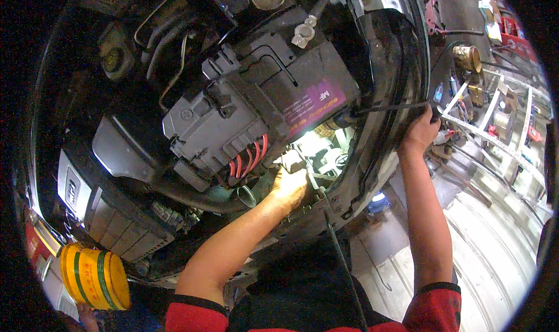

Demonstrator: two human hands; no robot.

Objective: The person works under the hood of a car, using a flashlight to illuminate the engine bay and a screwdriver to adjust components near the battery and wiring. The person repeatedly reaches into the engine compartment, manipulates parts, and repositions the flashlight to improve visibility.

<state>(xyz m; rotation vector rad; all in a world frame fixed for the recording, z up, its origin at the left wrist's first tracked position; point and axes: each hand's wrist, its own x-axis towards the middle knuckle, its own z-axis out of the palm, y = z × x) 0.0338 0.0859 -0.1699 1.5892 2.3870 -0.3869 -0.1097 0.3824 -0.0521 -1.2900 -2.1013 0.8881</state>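
My left hand [289,186] reaches into a brightly lit gap of a car's engine bay, below the battery [314,70] and beside red wires [249,156]. Glare and nearby parts hide its fingertips, so its grip is unclear. White and grey parts [335,157] show in the gap to its right. Farther right, my right hand [422,133] is at the car's outer edge, its fingers closed round the end of a thin black rod [390,107]. The rod's other end reaches toward the battery's lower right corner.
A grey fuse box [215,119] sits left of the battery. A thin dark rod or cable [343,256] runs down between my arms. At lower left another person's hand [87,315] is at a yellow bucket [96,277]. A white metal frame [495,134] stands at right.
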